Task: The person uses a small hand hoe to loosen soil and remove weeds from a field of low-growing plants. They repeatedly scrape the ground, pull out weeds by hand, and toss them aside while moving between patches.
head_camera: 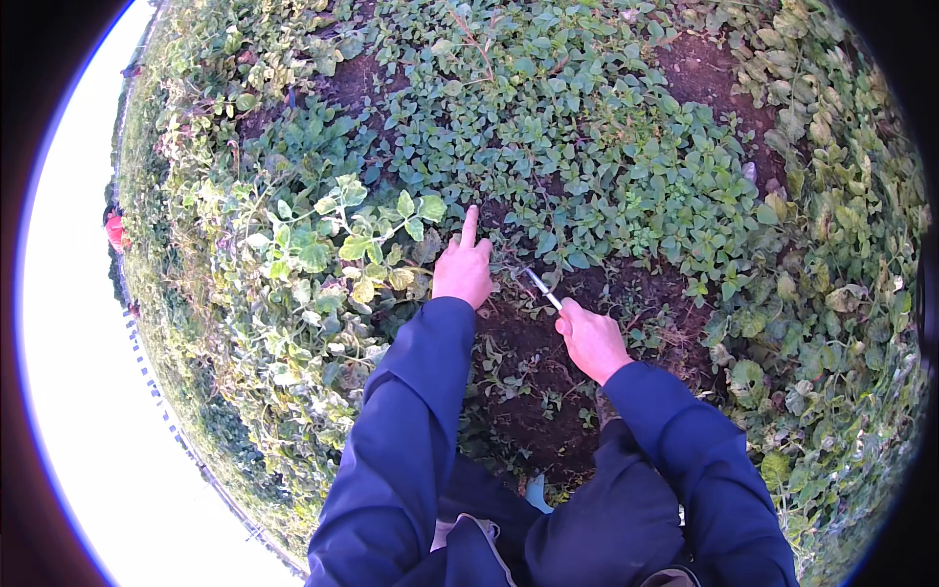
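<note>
My right hand is closed around a hand tool with a slim, pale metallic shaft. The shaft points up and left, and its far end is lost among stems and soil, so the tool's exact kind does not show. My left hand is at the edge of the low green weeds, back upward. Its index finger reaches forward while the other fingers curl under; whether they hold anything is hidden. A leafy plant with yellowing leaves stands just left of that hand.
Dark bare soil with scattered uprooted-looking greenery lies between my arms and before my knees. Wilting, broad-leaved vines run along the right, and more crop covers the left. A person in red appears far off at left.
</note>
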The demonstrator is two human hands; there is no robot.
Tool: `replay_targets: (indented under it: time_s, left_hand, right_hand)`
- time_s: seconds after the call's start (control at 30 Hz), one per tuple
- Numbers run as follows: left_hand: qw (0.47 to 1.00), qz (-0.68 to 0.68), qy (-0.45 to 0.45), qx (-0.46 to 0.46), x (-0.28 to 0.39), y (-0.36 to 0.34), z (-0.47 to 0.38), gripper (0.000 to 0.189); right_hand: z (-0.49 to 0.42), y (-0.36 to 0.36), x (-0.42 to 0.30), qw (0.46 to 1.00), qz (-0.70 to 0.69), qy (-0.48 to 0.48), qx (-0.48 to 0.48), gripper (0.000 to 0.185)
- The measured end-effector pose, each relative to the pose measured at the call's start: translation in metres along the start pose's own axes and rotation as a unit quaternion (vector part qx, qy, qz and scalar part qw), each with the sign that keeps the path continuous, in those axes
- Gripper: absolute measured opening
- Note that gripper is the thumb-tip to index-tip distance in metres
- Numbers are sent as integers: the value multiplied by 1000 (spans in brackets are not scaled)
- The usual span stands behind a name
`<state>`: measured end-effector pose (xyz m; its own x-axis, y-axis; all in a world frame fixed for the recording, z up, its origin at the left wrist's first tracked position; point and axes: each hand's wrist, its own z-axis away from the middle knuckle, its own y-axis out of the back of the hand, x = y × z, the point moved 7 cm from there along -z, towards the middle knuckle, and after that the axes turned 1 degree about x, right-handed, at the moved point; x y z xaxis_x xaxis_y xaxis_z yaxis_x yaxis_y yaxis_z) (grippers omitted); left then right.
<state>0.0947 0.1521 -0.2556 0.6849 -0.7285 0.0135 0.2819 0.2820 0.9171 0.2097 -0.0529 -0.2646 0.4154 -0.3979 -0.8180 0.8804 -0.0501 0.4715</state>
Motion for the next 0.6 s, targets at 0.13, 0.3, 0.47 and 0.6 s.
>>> replay_targets:
  time_s: [0.13,0.3,0.47,0.6]
  left_hand:
    - [998,26,46,-26,-9,-7,-7,39]
    - [998,22,55,-5,-12,-9,-15,29]
    - [998,39,53,10,-9,-6,-2,31]
    - [998,39,27,-28,7,-14,20,32]
  right_hand:
    - [8,7,-5,999,9,9,47,12]
    - [-45,-10,-15,998,39,42,23,21]
    - [-39,-11,-13,998,34,41,-19,21]
    - [-5,14,-3,999,38,13,-18,14]
